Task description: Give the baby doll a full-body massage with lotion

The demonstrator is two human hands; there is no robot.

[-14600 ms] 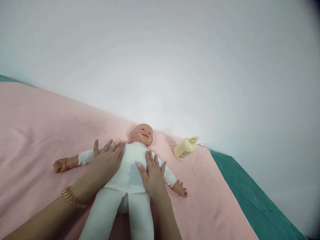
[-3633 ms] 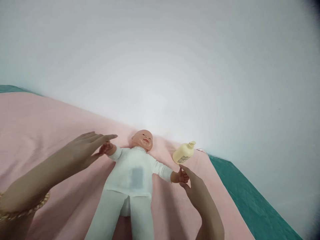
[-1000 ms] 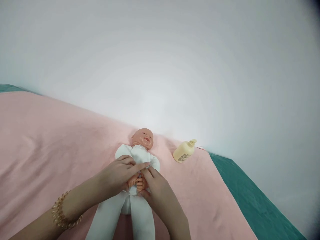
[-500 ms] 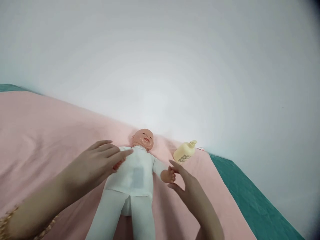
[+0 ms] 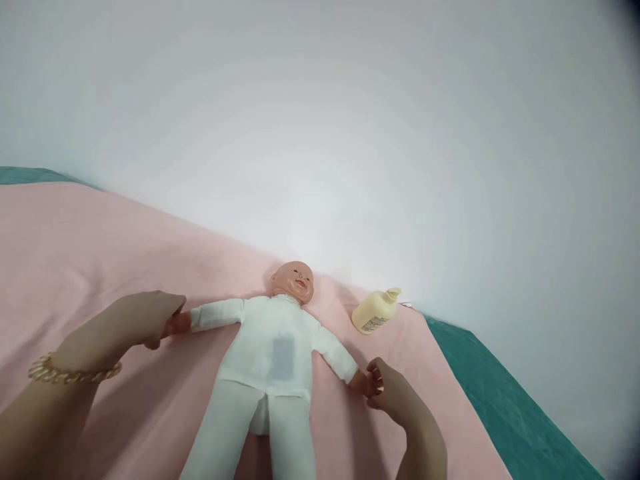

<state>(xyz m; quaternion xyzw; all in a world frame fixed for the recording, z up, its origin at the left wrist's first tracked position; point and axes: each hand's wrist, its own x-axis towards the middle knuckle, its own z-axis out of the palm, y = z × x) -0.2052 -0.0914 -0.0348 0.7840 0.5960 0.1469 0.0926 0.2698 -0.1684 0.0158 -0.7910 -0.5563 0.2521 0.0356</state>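
While the left hand (image 5: 145, 320) and right hand (image 5: 395, 392) clasp the doll (image 5: 255, 333) by its arm ends, uneven pulling could twist it.

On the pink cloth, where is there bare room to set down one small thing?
Bare pink cloth lies at left between the left hand and the wall. Another patch lies between the right hand and the green cover. It is crowded around the doll, held by both hands, and between the bottle and right hand.
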